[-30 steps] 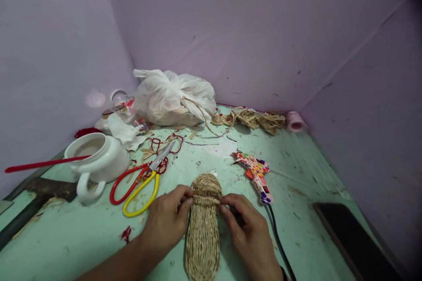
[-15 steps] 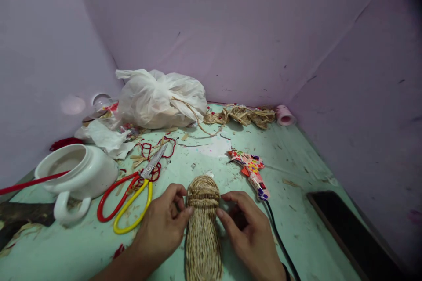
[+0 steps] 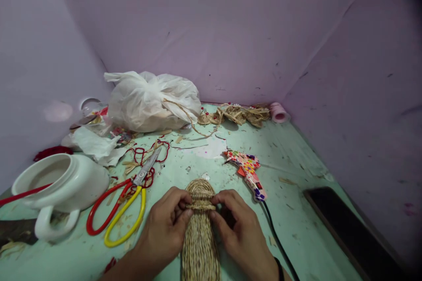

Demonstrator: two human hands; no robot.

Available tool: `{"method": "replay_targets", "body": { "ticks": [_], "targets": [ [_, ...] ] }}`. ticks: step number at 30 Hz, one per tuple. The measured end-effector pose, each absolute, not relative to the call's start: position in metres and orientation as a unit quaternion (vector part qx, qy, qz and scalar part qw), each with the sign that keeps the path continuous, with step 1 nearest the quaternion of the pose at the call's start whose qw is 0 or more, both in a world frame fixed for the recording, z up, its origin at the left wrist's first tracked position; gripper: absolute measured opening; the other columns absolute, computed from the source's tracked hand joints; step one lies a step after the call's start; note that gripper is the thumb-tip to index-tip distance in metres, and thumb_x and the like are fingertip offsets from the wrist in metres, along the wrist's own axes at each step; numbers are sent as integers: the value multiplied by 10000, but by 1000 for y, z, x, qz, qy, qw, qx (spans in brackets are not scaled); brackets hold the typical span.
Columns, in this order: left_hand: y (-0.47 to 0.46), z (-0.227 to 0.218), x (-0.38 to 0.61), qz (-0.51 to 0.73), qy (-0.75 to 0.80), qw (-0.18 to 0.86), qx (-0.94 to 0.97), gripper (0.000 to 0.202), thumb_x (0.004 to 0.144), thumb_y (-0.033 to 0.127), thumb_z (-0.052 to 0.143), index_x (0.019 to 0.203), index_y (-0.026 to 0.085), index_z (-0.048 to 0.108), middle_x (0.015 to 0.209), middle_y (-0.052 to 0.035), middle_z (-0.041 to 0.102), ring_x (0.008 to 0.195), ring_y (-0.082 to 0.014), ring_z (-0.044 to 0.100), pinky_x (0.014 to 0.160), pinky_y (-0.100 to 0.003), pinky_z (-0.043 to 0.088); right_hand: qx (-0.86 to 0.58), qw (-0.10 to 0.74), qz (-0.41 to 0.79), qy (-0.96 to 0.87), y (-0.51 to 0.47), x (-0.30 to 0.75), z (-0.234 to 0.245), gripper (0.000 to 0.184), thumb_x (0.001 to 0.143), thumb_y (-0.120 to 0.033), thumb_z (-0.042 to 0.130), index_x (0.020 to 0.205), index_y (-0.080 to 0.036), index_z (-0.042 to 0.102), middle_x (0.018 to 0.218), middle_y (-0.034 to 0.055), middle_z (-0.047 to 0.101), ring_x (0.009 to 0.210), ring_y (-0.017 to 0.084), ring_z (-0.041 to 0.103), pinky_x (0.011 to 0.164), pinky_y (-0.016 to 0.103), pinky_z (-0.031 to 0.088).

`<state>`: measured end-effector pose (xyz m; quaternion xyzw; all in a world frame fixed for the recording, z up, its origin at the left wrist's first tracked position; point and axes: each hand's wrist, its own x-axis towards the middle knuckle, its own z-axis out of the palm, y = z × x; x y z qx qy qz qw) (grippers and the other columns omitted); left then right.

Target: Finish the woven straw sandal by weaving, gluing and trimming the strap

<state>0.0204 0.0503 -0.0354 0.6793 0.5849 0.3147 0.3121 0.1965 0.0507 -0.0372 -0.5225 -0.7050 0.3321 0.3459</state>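
Observation:
A woven jute sandal sole [image 3: 199,241] lies lengthwise on the green table [image 3: 296,158] right in front of me. A braided jute strap [image 3: 199,205] crosses its far end. My left hand [image 3: 165,230] pinches the strap's left end with thumb and fingers closed. My right hand [image 3: 239,235] pinches the right end the same way, pressing it against the sole's edge.
Red and yellow scissors [image 3: 120,210] lie left of the sole beside a white cup [image 3: 59,186] with a red stick. A patterned glue gun [image 3: 249,171] and its black cord lie to the right. A white plastic bag [image 3: 150,101], loose jute [image 3: 235,114], a pink spool [image 3: 278,113] and a dark slab [image 3: 349,228] stand around.
Both hands have closed in on the strap, now gripping it at each end over the sole. The view has drifted to the right, so everything sits further left in the picture.

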Motion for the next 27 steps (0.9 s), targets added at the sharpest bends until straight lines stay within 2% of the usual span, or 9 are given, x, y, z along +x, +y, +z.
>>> {"method": "replay_targets", "body": {
  "ticks": [3,8,14,21,24,27],
  "targets": [
    [52,-35,23,310,614,331,646,83,725,149,496,786,193,532,656,22,541,567,-108,526,519,-206,455,-530,353,336,-694,50,195,-40,127,760,-114,490,849,-182,549,826,39,569,741,159,563,649,263,453],
    [54,-35,26,344,625,332,618,66,694,199,526,746,194,568,612,23,551,522,-108,533,465,-190,458,-575,375,360,-632,48,197,-42,243,741,-129,510,977,-175,548,840,42,605,609,130,558,557,240,461],
    [54,-43,21,345,625,325,620,90,683,262,575,747,198,576,602,20,585,499,-113,554,458,-183,478,-593,343,323,-653,50,201,-35,209,720,-68,483,825,-175,628,781,49,604,735,170,583,652,267,458],
    [53,-40,26,351,649,307,601,98,679,290,590,712,200,569,562,35,552,459,-101,506,436,-182,442,-602,302,346,-653,54,202,-33,206,690,-67,511,810,-174,639,764,40,614,711,172,573,624,275,442],
    [53,-37,25,354,643,326,595,110,672,300,597,693,200,559,559,34,561,469,-106,526,445,-183,454,-609,331,388,-608,53,201,-35,204,695,-84,519,833,-176,638,795,39,643,667,149,566,600,258,453],
    [55,-38,21,359,630,361,587,139,654,314,612,692,198,548,561,29,585,492,-123,571,448,-186,477,-581,384,494,-520,54,197,-36,255,697,-118,532,926,-173,629,844,38,666,522,95,524,492,213,444]
  ]
}}
